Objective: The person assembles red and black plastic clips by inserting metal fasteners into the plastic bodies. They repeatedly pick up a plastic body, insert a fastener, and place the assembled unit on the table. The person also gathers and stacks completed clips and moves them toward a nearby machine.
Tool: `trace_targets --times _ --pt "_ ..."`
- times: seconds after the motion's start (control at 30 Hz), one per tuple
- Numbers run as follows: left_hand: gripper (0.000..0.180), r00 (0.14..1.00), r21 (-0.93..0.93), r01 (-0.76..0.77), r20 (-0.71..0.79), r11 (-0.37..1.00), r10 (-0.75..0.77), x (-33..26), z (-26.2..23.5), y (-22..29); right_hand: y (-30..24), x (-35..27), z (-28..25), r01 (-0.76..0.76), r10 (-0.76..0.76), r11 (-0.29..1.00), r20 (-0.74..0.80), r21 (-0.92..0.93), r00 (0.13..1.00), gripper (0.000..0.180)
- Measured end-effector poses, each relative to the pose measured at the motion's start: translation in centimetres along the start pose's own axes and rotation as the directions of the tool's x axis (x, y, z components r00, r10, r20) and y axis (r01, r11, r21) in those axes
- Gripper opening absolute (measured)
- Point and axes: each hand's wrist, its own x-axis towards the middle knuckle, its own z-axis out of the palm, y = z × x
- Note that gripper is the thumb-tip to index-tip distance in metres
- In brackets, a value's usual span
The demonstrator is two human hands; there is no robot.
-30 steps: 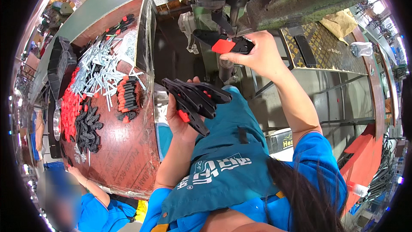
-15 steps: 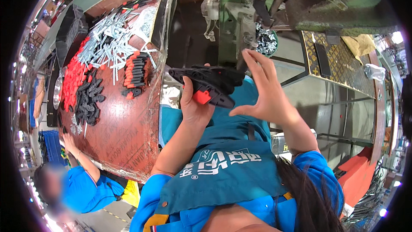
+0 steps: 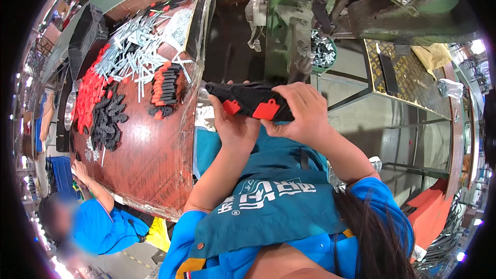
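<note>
Left hand (image 3: 236, 128) grips left end of black plastic parts (image 3: 249, 96) with red tabs (image 3: 266, 110); right hand (image 3: 307, 112) clamps their right end, hands close together. Parts held above teal apron (image 3: 274, 194), right of reddish-brown table (image 3: 147, 173).

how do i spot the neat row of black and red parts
On the left stands a reddish-brown table. Near its right edge, below the heap of silvery strips, is the row of black and red parts. Unlike the jumbled black pile to its left, these lie side by side in a neat column.
</note>
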Motion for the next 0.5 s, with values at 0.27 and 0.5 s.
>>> trace_targets --times 0.27,0.5 --pt "0.045 0.998 -0.033 0.059 0.019 0.998 -0.058 0.2 -1.5 1.3 5.8 2.4 -5.9 -0.186 0.183 0.979 -0.037 -0.088 0.982 0.045" --pt "0.046 0.998 0.018 0.066 -0.019 0.998 -0.066 0.0 -0.4 1.1 7.4 5.0 -5.7 -0.281 0.284 0.955 0.021 -0.095 0.958 0.048"
